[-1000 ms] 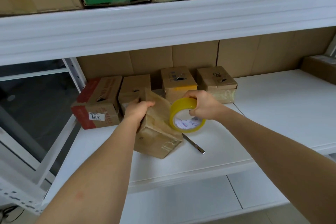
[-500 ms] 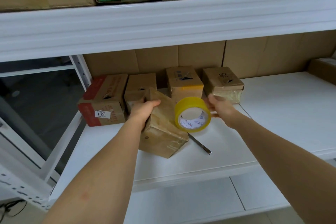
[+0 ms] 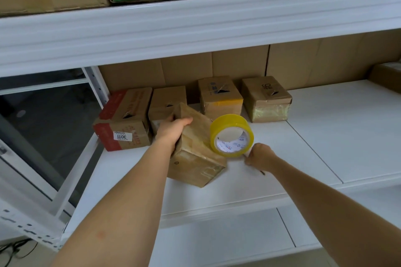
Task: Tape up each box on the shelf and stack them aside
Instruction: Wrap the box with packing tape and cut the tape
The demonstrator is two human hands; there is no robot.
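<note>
Basically: left hand point(image 3: 173, 130) gripped tilted box point(image 3: 195, 149) on shelf point(image 3: 325, 136); tape roll point(image 3: 231, 135) leaned on it; right hand point(image 3: 259, 156) fingers curled over half-hidden cutter point(image 3: 262, 172). Keep box pinned, cut near roll.

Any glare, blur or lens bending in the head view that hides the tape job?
Head view: soft even light, faint shadows; shelf edge bows from the wide lens; sheen on the tilted box under the left hand; tape roll sharp; right hand hides the pen.
</note>
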